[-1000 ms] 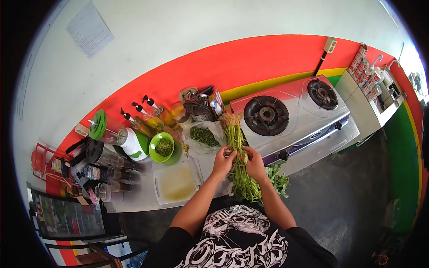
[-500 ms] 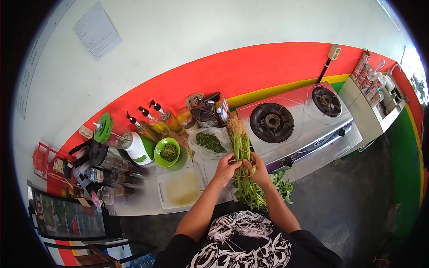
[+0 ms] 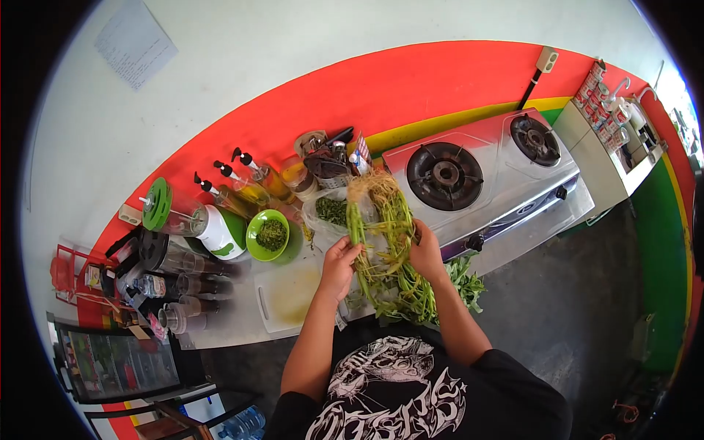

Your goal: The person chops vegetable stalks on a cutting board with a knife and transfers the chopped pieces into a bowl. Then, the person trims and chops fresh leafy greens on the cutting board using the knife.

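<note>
A bunch of long-stemmed leafy greens [image 3: 396, 246] with pale, tangled roots at the far end lies between my hands, its leaves trailing toward my body. Closed around a few stems on the left side is my left hand [image 3: 340, 267]. My right hand [image 3: 427, 255] grips the thicker right part, its fingertips partly hidden. A gap shows between the two portions of stems. Just beyond the roots' left side sits a clear plastic bag [image 3: 312, 218] of chopped greens [image 3: 332, 211]. To the left is a green bowl [image 3: 256, 243] of chopped herbs [image 3: 272, 234].
A two-burner gas stove [image 3: 469, 183] stands to the right. A white cutting board [image 3: 286, 299] lies left of my left arm. Pump bottles [image 3: 253, 192], a green-lidded blender [image 3: 222, 233] and several plastic cups [image 3: 198, 284] line the counter's left. More leafy greens [image 3: 463, 282] sit beside my right forearm.
My hands have moved apart, the left one leftward. The bunch, held together before, is now spread into two portions. The camera view has shifted slightly.
</note>
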Demonstrator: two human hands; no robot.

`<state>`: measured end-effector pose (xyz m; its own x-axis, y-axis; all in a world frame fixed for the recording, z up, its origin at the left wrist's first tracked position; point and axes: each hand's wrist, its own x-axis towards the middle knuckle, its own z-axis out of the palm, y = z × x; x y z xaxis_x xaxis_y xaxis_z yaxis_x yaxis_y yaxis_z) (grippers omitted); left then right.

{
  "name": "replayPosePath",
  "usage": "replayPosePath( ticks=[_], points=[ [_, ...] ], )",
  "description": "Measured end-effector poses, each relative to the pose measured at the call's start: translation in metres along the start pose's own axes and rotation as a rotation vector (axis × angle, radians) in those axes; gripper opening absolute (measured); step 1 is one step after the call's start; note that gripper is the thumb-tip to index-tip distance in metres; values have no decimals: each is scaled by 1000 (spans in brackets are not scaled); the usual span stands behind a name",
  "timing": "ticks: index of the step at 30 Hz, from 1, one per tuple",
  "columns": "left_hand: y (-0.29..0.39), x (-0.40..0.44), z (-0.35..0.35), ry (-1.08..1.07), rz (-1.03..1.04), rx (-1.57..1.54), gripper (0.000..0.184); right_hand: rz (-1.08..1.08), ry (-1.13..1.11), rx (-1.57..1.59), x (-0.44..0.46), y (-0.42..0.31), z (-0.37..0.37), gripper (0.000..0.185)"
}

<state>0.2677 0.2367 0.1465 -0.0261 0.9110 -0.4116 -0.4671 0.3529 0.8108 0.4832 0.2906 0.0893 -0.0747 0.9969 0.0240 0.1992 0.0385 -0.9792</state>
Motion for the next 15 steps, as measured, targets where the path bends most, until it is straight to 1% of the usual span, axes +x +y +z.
replayPosePath(
  ticks=[1,3,5,6,8,9,10,11,12,13,14,15],
  points=[
    [2,0,2,23,65,20,19,12,19,7,-5,-20,-4,38],
    [7,1,3,17,71,-4,18,20,42,9,-6,-30,-9,39],
    [16,1,2,-15,96,-24,16,-44,46,-261,-7,-30,-13,41],
    [23,0,3,-17,89,-24,16,-38,49,-263,-7,-28,-13,41],
    [34,-3,6,16,130,-68,16,-65,45,-515,-7,-23,-9,48],
    [42,-5,9,7,153,-30,15,-59,44,-517,-7,-24,-7,48],
    [47,-5,9,9,147,-31,15,-44,43,-581,-8,-27,-2,56],
    [51,-4,9,1,161,50,14,-27,40,-647,-11,-29,4,63],
    [53,-4,10,-9,173,129,13,-19,34,-654,-19,-41,10,63],
    [56,-7,12,-29,126,147,12,-108,168,-725,-28,-63,18,71],
    [55,-7,17,-34,126,140,12,-204,306,-792,-32,-80,22,79],
    [53,-7,22,-25,130,189,13,-205,307,-797,-33,-90,24,79]
  ],
)
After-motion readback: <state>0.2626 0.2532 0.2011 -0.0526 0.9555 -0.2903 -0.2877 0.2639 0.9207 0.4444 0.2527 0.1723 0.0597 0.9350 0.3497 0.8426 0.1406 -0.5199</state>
